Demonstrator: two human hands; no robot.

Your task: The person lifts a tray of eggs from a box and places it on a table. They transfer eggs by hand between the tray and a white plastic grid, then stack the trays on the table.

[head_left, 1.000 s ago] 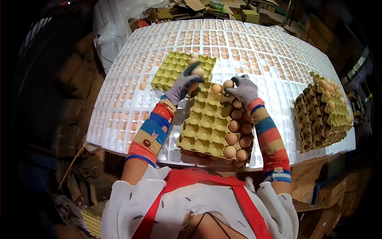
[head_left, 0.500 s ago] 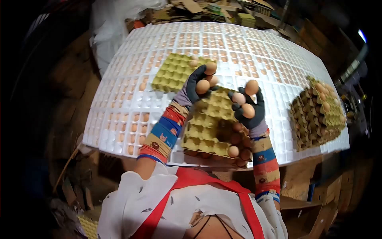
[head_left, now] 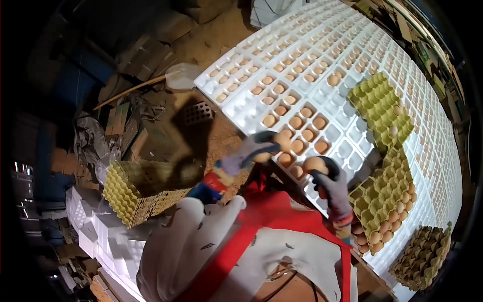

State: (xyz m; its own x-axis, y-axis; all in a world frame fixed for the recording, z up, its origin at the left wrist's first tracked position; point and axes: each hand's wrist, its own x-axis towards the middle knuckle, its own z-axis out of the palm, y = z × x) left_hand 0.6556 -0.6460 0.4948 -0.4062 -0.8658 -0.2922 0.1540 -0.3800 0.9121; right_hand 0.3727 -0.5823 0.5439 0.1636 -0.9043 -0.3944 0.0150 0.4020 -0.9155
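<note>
My left hand [head_left: 247, 151], in a dark-palmed glove, is closed around eggs [head_left: 283, 142] above the near edge of the white foam trays [head_left: 232, 115]. My right hand [head_left: 337, 189], gloved too, grips more eggs [head_left: 315, 165] at the same edge. Brown eggs [head_left: 307, 135] fill many pockets just beyond both hands. Right of my right hand lies a yellow pulp egg tray [head_left: 382, 183], with eggs along its right and lower side. Another pulp tray [head_left: 373, 95], holding a couple of eggs, rests farther back on the foam. How many eggs each hand holds is partly hidden.
A stack of pulp trays [head_left: 420, 257] stands at the lower right. On the left are a yellow tray stack [head_left: 121, 199], white foam pieces [head_left: 108, 246], a perforated brick [head_left: 199, 113] and a wooden handle [head_left: 128, 93] on the floor.
The view has swung left, towards the near left corner of the foam trays. Both hands have moved from above the pulp trays to the egg-filled pockets, still holding eggs.
</note>
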